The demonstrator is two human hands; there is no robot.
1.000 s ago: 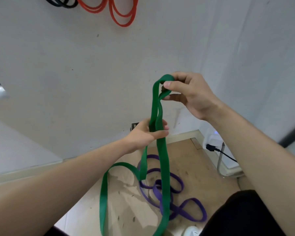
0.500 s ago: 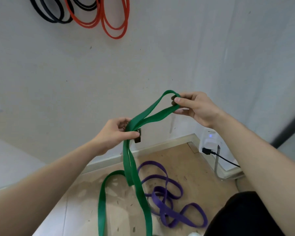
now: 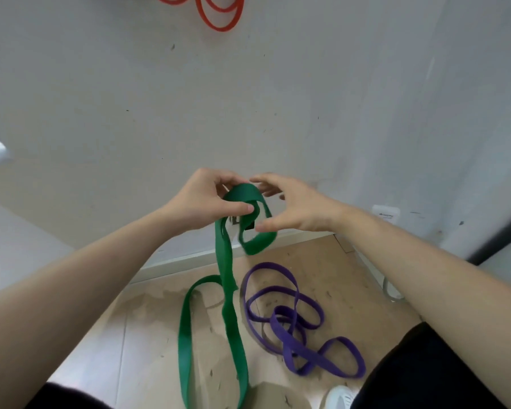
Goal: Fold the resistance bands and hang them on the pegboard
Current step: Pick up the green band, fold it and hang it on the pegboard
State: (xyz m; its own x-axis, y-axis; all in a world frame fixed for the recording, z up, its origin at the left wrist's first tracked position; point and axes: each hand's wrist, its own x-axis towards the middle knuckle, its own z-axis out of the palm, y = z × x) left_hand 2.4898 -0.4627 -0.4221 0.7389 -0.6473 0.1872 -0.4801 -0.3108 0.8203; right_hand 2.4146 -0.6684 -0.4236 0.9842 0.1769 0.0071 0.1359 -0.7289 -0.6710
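- Left hand point(image 3: 202, 202): grip pinched on folded green resistance band point(image 3: 227, 278).
- Right hand point(image 3: 297, 206): grip spread, thumb touching loop.
- Purple resistance band point(image 3: 289, 326) on floor point(image 3: 148, 335).

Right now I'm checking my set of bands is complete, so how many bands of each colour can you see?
Green band, held in the left hand: 1
Purple band, lying on the floor: 1
Orange bands, hanging on the wall, cut off by the top edge: at least 1, exact count unclear
Total: at least 3
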